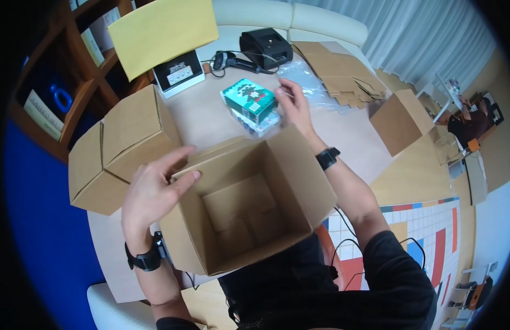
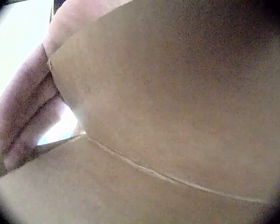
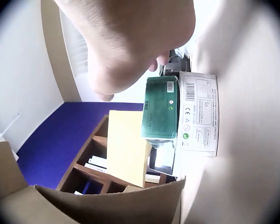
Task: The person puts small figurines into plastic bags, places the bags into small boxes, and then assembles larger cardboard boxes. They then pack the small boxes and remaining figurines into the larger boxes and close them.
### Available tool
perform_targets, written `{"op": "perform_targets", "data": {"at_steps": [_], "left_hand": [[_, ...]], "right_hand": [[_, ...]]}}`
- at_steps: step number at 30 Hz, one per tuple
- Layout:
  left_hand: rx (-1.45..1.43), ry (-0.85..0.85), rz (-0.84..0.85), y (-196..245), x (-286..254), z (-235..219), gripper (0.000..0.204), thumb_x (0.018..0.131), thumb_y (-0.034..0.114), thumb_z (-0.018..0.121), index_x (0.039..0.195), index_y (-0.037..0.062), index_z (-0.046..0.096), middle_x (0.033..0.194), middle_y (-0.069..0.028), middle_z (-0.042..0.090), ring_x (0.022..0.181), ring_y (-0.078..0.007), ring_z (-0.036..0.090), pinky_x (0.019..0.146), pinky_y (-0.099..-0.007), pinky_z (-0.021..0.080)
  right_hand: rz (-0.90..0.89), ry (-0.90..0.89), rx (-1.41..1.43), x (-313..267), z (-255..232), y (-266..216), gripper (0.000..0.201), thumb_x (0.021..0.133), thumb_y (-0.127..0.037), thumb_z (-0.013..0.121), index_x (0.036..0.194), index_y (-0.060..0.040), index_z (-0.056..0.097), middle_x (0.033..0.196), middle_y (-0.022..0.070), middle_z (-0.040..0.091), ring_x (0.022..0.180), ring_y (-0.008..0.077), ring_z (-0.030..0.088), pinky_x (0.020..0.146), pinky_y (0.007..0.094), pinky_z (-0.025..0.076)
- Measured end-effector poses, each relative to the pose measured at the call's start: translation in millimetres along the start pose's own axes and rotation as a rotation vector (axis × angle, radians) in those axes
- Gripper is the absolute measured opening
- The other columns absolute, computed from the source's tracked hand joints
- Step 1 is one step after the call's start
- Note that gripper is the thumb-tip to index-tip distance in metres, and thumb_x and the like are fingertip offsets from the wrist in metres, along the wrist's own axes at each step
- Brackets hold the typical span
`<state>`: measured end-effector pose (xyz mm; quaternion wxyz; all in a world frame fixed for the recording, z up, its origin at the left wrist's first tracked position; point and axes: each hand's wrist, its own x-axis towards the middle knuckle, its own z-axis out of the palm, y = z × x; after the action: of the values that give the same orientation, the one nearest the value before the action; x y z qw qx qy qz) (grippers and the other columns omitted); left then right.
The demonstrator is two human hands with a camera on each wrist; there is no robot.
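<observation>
An open, empty cardboard box (image 1: pixel 244 209) is tilted in front of the person's body. The left hand (image 1: pixel 156 190) grips its upper left edge, thumb on the rim; in the left wrist view the fingers of the left hand (image 2: pixel 28 107) lie behind the cardboard (image 2: pixel 168 102). Beyond the box, a green patterned box (image 1: pixel 249 99) lies on a second, pale box (image 1: pixel 261 125). The right hand (image 1: pixel 296 107) is beside the green box, fingers loosely bent; whether it touches is unclear. In the right wrist view, the right hand (image 3: pixel 135 42) is near the green box (image 3: pixel 159 109) and the white box (image 3: pixel 198 114).
Closed cardboard boxes (image 1: pixel 123 143) stand at the left of the table (image 1: pixel 202 118). Behind are a yellow panel (image 1: pixel 164 36), a scanner (image 1: pixel 235 62) and a black device (image 1: pixel 266 47). Flattened cardboard (image 1: pixel 343 74) and another box (image 1: pixel 401 122) are at the right. A person sits far right.
</observation>
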<state>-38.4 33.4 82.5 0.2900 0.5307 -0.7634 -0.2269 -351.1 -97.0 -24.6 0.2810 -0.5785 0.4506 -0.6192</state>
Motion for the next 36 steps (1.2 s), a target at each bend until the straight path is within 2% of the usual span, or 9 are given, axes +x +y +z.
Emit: {"op": "perform_targets", "data": {"at_steps": [4, 7, 13, 14, 20, 23, 26, 34, 36], "left_hand": [[-0.207, -0.163, -0.146, 4, 5, 1, 0.032, 0.084, 0.019, 0.073, 0.115, 0.0103, 0.071, 0.061, 0.0015, 0.046, 0.056, -0.0056, 0.032, 0.049, -0.0252, 0.028], [-0.297, -0.152, -0.088, 11, 8, 2, 0.031, 0.083, 0.009, 0.074, 0.114, 0.0095, 0.071, 0.064, 0.0064, 0.049, 0.056, -0.0046, 0.032, 0.049, -0.0245, 0.027], [-0.607, -0.006, -0.074, 15, 5, -1, 0.035, 0.084, 0.000, 0.070, 0.118, 0.0025, 0.066, 0.084, 0.0028, 0.064, 0.069, -0.0024, 0.052, 0.060, -0.0176, 0.040], [-0.673, 0.046, -0.079, 23, 5, -3, 0.039, 0.085, 0.001, 0.070, 0.123, 0.0003, 0.062, 0.095, -0.0017, 0.068, 0.081, -0.0056, 0.061, 0.073, -0.0185, 0.047], [-0.628, 0.385, 0.001, 10, 16, -2, 0.056, 0.086, 0.006, 0.070, 0.138, 0.0032, 0.048, 0.089, -0.0032, 0.068, 0.081, -0.0073, 0.062, 0.077, -0.0207, 0.048], [-0.650, 0.563, 0.008, 16, 22, 3, 0.066, 0.089, 0.005, 0.068, 0.146, 0.0060, 0.035, 0.083, -0.0032, 0.067, 0.079, -0.0075, 0.063, 0.076, -0.0218, 0.049], [-0.626, 0.636, 0.052, 8, 23, 5, 0.067, 0.091, 0.006, 0.066, 0.148, 0.0069, 0.030, 0.086, -0.0061, 0.069, 0.082, -0.0082, 0.064, 0.079, -0.0224, 0.050], [-0.625, 0.578, 0.073, 13, 27, 23, 0.072, 0.091, 0.000, 0.061, 0.151, 0.0084, 0.023, 0.104, -0.0124, 0.068, 0.085, -0.0098, 0.064, 0.077, -0.0234, 0.051], [-0.362, 0.698, 0.150, 3, 30, 27, 0.028, 0.097, 0.010, 0.053, 0.124, 0.0018, 0.048, 0.098, -0.0108, 0.066, 0.082, -0.0120, 0.060, 0.072, -0.0260, 0.048]], "right_hand": [[0.004, 0.097, 0.227, -4, -2, 12, 0.031, 0.098, -0.022, 0.057, 0.121, -0.0012, 0.057, 0.110, 0.0060, 0.060, 0.099, 0.0119, 0.055, 0.091, 0.0260, 0.043], [-0.008, 0.054, 0.216, -8, -9, 4, 0.029, 0.098, -0.021, 0.056, 0.119, -0.0015, 0.059, 0.104, 0.0043, 0.062, 0.098, 0.0101, 0.054, 0.089, 0.0248, 0.042], [0.041, -0.059, 0.345, -12, -8, -9, 0.029, 0.101, -0.023, 0.052, 0.118, -0.0010, 0.058, 0.101, 0.0048, 0.062, 0.091, 0.0090, 0.055, 0.082, 0.0245, 0.046], [0.049, -0.066, 0.350, -12, -9, -12, 0.029, 0.101, -0.023, 0.051, 0.118, -0.0008, 0.059, 0.100, 0.0051, 0.062, 0.090, 0.0091, 0.056, 0.080, 0.0245, 0.046], [0.084, -0.256, 0.586, -12, -17, -21, 0.042, 0.105, -0.035, 0.039, 0.113, 0.0008, 0.059, 0.095, 0.0055, 0.062, 0.087, 0.0106, 0.058, 0.078, 0.0253, 0.048], [0.328, -0.463, 0.838, -19, -18, -33, 0.052, 0.104, -0.044, 0.035, 0.122, 0.0004, 0.056, 0.108, 0.0079, 0.062, 0.100, 0.0133, 0.059, 0.086, 0.0286, 0.048], [0.487, -0.419, 0.842, -32, -12, -64, 0.059, 0.104, -0.049, 0.032, 0.137, -0.0025, 0.047, 0.130, 0.0093, 0.056, 0.118, 0.0165, 0.054, 0.098, 0.0332, 0.044], [0.491, -0.427, 0.945, -47, -6, -55, 0.062, 0.104, -0.051, 0.030, 0.148, -0.0084, 0.034, 0.143, 0.0053, 0.046, 0.127, 0.0154, 0.047, 0.107, 0.0329, 0.038], [0.525, -0.397, 0.933, -50, -10, -62, 0.063, 0.103, -0.052, 0.031, 0.148, -0.0081, 0.034, 0.142, 0.0050, 0.047, 0.128, 0.0151, 0.047, 0.106, 0.0324, 0.039]]}}
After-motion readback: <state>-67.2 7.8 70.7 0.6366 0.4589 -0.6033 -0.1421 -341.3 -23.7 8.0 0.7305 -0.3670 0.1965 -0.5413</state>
